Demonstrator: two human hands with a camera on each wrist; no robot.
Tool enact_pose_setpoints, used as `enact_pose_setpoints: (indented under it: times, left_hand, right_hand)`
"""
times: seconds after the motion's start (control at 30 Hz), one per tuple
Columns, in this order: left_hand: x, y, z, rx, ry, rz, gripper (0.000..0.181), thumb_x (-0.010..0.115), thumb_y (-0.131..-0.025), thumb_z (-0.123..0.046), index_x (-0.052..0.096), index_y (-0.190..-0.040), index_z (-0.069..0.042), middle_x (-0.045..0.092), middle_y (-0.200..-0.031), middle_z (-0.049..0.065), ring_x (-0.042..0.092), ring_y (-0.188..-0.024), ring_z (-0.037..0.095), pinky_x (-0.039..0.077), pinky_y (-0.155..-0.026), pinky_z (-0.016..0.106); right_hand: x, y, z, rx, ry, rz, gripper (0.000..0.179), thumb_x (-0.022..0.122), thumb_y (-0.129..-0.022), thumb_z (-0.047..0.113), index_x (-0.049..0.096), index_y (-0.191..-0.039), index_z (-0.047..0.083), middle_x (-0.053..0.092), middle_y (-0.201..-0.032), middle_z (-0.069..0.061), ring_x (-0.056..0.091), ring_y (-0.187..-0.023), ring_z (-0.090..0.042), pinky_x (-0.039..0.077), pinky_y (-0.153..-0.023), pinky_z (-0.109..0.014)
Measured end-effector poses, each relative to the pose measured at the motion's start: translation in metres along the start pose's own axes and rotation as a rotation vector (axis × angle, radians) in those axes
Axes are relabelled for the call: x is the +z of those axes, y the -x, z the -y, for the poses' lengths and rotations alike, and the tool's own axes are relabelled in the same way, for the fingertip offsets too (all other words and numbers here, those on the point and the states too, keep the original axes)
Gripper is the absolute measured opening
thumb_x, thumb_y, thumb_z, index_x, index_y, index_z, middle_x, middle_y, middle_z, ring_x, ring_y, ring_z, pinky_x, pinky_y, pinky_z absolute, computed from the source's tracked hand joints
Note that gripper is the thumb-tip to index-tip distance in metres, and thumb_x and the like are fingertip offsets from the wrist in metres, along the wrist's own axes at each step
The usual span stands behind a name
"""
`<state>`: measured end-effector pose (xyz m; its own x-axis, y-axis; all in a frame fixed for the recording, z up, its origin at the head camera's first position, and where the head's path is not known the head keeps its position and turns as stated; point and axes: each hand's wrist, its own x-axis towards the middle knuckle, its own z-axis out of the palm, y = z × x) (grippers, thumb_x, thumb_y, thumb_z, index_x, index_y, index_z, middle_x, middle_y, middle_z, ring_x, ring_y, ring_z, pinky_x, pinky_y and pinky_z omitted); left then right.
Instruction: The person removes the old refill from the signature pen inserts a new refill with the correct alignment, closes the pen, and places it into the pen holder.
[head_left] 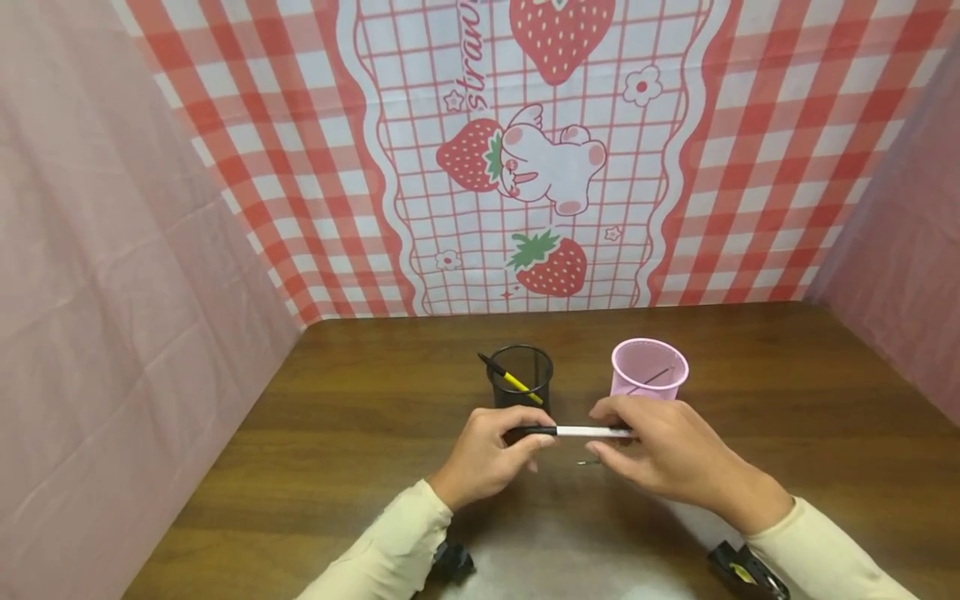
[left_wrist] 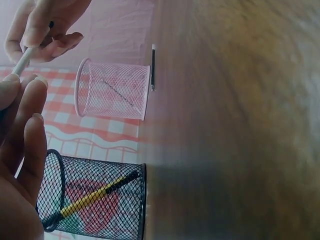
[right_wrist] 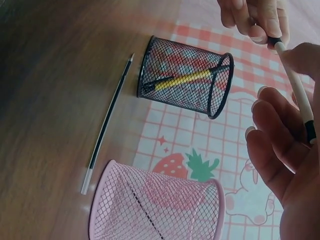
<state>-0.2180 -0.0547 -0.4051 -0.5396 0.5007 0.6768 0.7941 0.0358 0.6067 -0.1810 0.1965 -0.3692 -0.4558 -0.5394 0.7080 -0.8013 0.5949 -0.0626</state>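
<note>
A white-barrelled pen (head_left: 588,431) with black ends is held level in front of me, above the table. My left hand (head_left: 491,454) pinches its black end between thumb and fingers. Thumb and fingers of my right hand (head_left: 667,446) grip the other end of the white barrel. On the table beneath lies a pen refill (right_wrist: 107,125), dark with a clear end, mostly hidden by my right hand in the head view. Beyond my left hand stands a black mesh pen cup (head_left: 521,350) holding a yellow and black pen (right_wrist: 182,79).
A pink mesh pen cup (head_left: 648,343) stands beyond my right hand, with a thin dark stick (right_wrist: 145,210) leaning inside. The brown wooden table (head_left: 360,400) ends at a red checked strawberry cloth (head_left: 540,167) at the back. Pink cloth (head_left: 135,292) hangs at both sides.
</note>
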Motion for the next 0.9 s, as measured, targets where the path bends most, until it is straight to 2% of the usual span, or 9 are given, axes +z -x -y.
enact_pose_setpoints:
  times: [0.27,0.43,0.67,0.9]
  left_hand:
    - [-0.0015,0.0012,-0.0003,-0.062,0.088,-0.005,0.01,0.073,-0.093,-0.008,0.071,-0.103,-0.008,0.075,-0.084,0.004,0.063,-0.053,0.0,0.053,-0.048,0.023]
    - [-0.0015,0.0013,0.0,-0.084,0.121,0.004,0.011,0.07,-0.094,-0.006,0.07,-0.104,-0.006,0.076,-0.086,0.006,0.064,-0.053,0.004,0.054,-0.048,0.026]
    - [0.0002,0.0011,-0.0029,-0.11,0.113,-0.015,0.012,0.071,-0.093,-0.002,0.07,-0.105,-0.004,0.075,-0.087,0.01,0.064,-0.051,0.01,0.053,-0.048,0.024]
    - [0.0013,0.0017,-0.0023,-0.105,0.101,-0.026,0.011,0.072,-0.092,-0.004,0.07,-0.103,-0.006,0.075,-0.086,0.008,0.064,-0.051,0.006,0.053,-0.048,0.023]
  right_hand:
    - [-0.0008,0.0003,-0.0043,-0.005,0.001,-0.027,0.033,0.054,-0.099,0.043,0.06,-0.094,0.011,0.059,-0.084,0.011,0.056,-0.067,0.0,0.05,-0.058,-0.02]
    - [-0.0007,-0.0002,-0.0044,-0.03,0.003,-0.047,0.033,0.049,-0.101,0.043,0.059,-0.092,0.013,0.059,-0.082,0.012,0.057,-0.067,0.0,0.05,-0.058,-0.018]
    - [0.0014,0.0005,-0.0039,-0.084,-0.008,-0.075,0.03,0.053,-0.102,0.039,0.063,-0.092,0.012,0.06,-0.083,0.009,0.058,-0.071,-0.004,0.051,-0.06,-0.024]
    - [0.0025,0.0022,-0.0043,-0.06,-0.006,-0.057,0.031,0.053,-0.103,0.04,0.064,-0.092,0.013,0.059,-0.083,0.01,0.056,-0.071,-0.003,0.049,-0.06,-0.024]
